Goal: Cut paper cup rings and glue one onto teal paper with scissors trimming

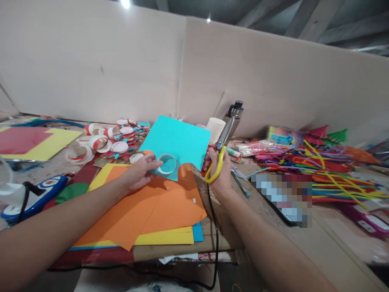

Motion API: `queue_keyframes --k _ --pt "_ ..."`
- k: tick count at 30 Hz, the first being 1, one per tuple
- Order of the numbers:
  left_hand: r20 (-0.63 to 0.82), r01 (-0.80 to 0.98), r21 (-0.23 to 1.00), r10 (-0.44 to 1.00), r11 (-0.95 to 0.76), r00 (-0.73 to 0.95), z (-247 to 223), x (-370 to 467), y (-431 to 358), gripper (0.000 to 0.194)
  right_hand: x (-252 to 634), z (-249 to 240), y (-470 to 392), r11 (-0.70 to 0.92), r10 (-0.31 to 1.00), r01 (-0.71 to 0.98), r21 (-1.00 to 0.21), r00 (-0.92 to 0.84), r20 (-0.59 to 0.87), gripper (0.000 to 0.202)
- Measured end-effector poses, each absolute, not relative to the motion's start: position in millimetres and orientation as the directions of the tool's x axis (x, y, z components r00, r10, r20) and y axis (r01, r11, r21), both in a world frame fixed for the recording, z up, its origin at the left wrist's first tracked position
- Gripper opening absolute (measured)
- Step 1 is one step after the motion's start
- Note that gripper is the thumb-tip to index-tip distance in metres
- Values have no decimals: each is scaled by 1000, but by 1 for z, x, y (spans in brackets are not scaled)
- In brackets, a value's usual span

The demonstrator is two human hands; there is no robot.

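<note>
My left hand (pixel 140 172) is closed at the near-left corner of a turquoise paper sheet (pixel 179 140). Its fingers pinch a short white-rimmed paper ring (pixel 167 173), which lies against the sheet. In my right hand (pixel 223 178) is a pair of scissors (pixel 216 173) with a yellow handle loop, its metal blades pointing up and away. Something red shows beside the right fingers, partly hidden, so I cannot tell what it is. Below both hands lie overlapping orange sheets (pixel 158 211), with yellow sheets (pixel 170 238) under them.
Cut paper cups and rings (pixel 120 147) cluster at the back left. A blue-and-white device (pixel 48 194) lies left. Behind stand white cups (pixel 215 129) and a bottle (pixel 235 117). Colourful pipe cleaners (pixel 334 174) spread right, near a pixelated flat object (pixel 282 198). A black cable (pixel 216 235) hangs down the front.
</note>
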State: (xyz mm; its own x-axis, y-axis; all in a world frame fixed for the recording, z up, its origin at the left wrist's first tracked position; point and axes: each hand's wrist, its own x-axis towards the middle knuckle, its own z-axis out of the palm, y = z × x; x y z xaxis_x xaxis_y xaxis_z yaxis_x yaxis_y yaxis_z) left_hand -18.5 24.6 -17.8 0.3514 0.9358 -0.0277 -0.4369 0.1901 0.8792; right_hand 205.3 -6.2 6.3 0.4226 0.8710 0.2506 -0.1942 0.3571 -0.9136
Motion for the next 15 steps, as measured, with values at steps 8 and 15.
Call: queue_keyframes --k 8,15 --pt "-30 -358 917 925 176 378 -15 -27 32 49 205 1 -2 318 897 -239 -917 390 209 36" --pt "-58 -352 914 926 199 374 -12 -29 32 51 206 -3 0 278 904 -180 -943 381 194 39"
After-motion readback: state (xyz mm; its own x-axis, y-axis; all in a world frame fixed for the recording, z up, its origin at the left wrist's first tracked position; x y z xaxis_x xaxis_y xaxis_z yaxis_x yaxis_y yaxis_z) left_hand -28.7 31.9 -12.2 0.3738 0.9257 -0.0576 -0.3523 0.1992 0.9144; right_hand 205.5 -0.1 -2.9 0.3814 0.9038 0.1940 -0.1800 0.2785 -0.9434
